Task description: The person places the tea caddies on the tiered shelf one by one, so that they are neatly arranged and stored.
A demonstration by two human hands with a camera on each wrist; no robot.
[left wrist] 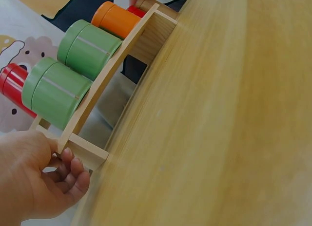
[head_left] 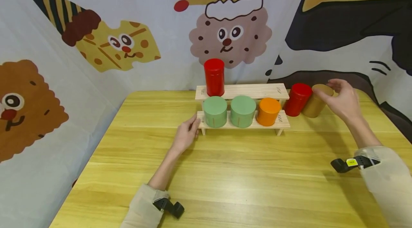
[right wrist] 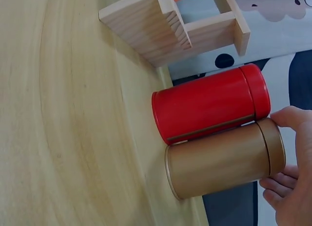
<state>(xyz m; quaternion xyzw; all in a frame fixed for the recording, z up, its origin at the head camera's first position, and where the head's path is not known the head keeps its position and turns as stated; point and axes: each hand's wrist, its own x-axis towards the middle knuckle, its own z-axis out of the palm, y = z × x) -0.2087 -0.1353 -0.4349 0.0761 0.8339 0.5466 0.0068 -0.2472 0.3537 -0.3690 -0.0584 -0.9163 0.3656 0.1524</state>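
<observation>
My left hand (head_left: 184,135) pinches the left end of the two-tier wooden rack (head_left: 251,91) at its lower shelf, the thumb on top in the left wrist view. On that shelf stand two short green tins (head_left: 215,113) and an orange tin (head_left: 268,113). A tall red canister (head_left: 214,78) is upright at the left of the upper shelf. To the right of the rack, my right hand (head_left: 347,101) holds a gold canister (right wrist: 222,160) by its lid, with thumb and fingers on opposite sides. The gold canister stands on the table beside another red canister (right wrist: 209,104), close against it.
The rack and canisters stand near the back edge of the wooden table (head_left: 225,178). Behind them hangs a cloth (head_left: 167,13) printed with cartoon snacks. A small black camera (head_left: 342,165) is strapped to the right sleeve, another (head_left: 173,209) to the left.
</observation>
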